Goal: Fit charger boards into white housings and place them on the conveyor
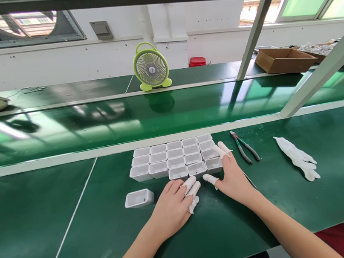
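Small white plastic boxes (174,152) stand in tight rows on the green table, open side up. Several fingertips of both hands wear white finger cots. My left hand (178,201) lies at the front of the rows with its fingers stretched out, nearest the front boxes. At the right front corner, my right hand (231,176) has thumb and fingers spread around the end box (213,165), fingertips against the right side. One single white box (139,198) sits apart to the left of my left hand. Neither hand visibly grips anything.
Pliers with dark handles (245,147) and a white glove (297,157) lie to the right. A thin metal tool (250,180) is partly hidden by my right hand. Behind a raised rail stand a green fan (151,68) and a cardboard box (284,60); a slanted post (321,68) rises at right.
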A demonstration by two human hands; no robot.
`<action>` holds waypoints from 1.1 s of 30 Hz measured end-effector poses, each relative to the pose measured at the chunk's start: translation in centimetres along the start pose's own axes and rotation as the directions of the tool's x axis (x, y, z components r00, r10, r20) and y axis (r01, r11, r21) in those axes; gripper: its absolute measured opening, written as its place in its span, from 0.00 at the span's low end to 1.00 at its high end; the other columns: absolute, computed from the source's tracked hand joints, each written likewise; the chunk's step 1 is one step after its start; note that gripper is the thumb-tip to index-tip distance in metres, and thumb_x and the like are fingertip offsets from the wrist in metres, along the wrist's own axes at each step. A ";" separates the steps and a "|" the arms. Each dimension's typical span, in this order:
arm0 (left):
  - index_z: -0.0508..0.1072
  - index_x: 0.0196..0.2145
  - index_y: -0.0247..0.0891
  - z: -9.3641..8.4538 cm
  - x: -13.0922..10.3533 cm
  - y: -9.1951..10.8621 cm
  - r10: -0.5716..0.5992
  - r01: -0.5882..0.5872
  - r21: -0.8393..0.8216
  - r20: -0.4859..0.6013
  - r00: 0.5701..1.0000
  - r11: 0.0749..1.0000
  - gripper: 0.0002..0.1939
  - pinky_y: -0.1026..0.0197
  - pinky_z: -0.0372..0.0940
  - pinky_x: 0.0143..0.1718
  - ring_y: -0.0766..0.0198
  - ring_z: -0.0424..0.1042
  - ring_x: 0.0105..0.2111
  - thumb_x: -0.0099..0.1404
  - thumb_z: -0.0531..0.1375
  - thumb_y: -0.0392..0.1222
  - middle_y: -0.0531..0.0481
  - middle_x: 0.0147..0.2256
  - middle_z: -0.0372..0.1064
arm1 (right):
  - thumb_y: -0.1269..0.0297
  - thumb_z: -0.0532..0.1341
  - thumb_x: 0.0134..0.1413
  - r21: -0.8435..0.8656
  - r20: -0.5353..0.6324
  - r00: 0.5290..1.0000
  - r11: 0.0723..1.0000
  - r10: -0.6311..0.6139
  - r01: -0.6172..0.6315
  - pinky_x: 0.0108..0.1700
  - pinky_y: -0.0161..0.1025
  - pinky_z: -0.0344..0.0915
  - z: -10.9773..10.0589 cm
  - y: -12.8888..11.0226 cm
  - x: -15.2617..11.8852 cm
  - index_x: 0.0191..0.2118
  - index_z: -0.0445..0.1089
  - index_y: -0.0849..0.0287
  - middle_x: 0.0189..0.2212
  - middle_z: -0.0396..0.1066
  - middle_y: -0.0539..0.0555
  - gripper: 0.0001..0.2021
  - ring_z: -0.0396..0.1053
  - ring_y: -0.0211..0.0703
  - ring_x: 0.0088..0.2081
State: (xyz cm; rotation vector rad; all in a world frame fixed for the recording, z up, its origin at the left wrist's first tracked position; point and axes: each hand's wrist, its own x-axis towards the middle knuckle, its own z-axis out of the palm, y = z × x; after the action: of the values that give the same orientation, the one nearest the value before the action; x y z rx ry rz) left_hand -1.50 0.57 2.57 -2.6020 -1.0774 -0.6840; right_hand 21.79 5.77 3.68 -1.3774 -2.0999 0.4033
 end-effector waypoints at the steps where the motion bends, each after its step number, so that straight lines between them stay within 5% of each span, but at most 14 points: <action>1: 0.73 0.43 0.38 0.1 0.0 0.1 0.017 -0.017 -0.012 0.036 0.999 1.000 0.10 0.50 0.67 0.47 0.53 0.70 0.43 0.64 0.59 0.34 0.43 0.38 0.73 | 0.60 0.65 0.58 0.046 0.022 0.999 0.998 0.036 -0.037 0.57 0.60 0.67 -0.2 0.0 0.1 0.68 0.48 0.54 0.61 0.60 0.68 0.37 0.56 0.63 0.66; 6: 0.73 0.39 0.39 0.3 -0.2 -0.1 0.010 -0.008 -0.017 0.131 0.991 1.000 0.09 0.50 0.65 0.49 0.51 0.68 0.46 0.59 0.62 0.33 0.45 0.35 0.73 | 0.63 0.62 0.58 0.155 0.096 0.989 0.980 0.111 -0.125 0.56 0.57 0.68 -0.4 0.6 0.5 0.66 0.51 0.50 0.57 0.67 0.62 0.33 0.65 0.57 0.59; 11: 0.74 0.37 0.38 0.3 -0.1 -0.2 0.002 -0.002 0.000 0.113 0.994 1.000 0.08 0.50 0.66 0.48 0.51 0.68 0.45 0.58 0.61 0.32 0.44 0.36 0.73 | 0.66 0.61 0.56 0.110 0.090 0.989 0.985 0.120 -0.130 0.48 0.52 0.72 0.1 0.9 0.2 0.59 0.59 0.55 0.50 0.68 0.62 0.25 0.69 0.55 0.52; 18: 0.74 0.40 0.36 0.1 -0.1 -0.4 0.014 -0.014 -0.018 0.029 0.999 1.000 0.08 0.51 0.67 0.47 0.52 0.69 0.43 0.63 0.58 0.32 0.43 0.36 0.73 | 0.58 0.60 0.60 0.231 0.000 0.975 0.949 0.220 -0.214 0.38 0.47 0.73 -0.1 1.8 0.9 0.65 0.55 0.54 0.54 0.66 0.66 0.29 0.69 0.57 0.52; 28: 0.72 0.38 0.36 -0.3 -0.2 -0.6 -0.050 0.052 0.011 -0.152 0.987 0.999 0.06 0.51 0.67 0.46 0.53 0.72 0.41 0.68 0.55 0.34 0.39 0.41 0.75 | 0.55 0.54 0.65 0.348 0.171 0.959 0.896 0.227 -0.274 0.55 0.51 0.69 -0.4 1.9 1.8 0.65 0.59 0.51 0.59 0.65 0.61 0.25 0.66 0.54 0.59; 33: 0.71 0.48 0.36 -1.0 -0.5 -1.9 -0.221 0.273 0.112 -0.341 0.914 0.956 0.12 0.49 0.66 0.45 0.50 0.72 0.43 0.67 0.59 0.35 0.38 0.43 0.74 | 0.54 0.54 0.65 0.333 0.181 0.957 0.901 0.228 -0.278 0.64 0.55 0.61 -0.2 1.7 1.5 0.66 0.58 0.49 0.64 0.60 0.59 0.25 0.59 0.55 0.65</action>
State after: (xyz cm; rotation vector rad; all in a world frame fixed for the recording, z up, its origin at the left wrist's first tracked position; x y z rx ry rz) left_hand -3.48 1.20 3.25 -2.1408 -1.3026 -1.0001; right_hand 22.79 7.80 3.37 -1.4349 -1.8342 0.9634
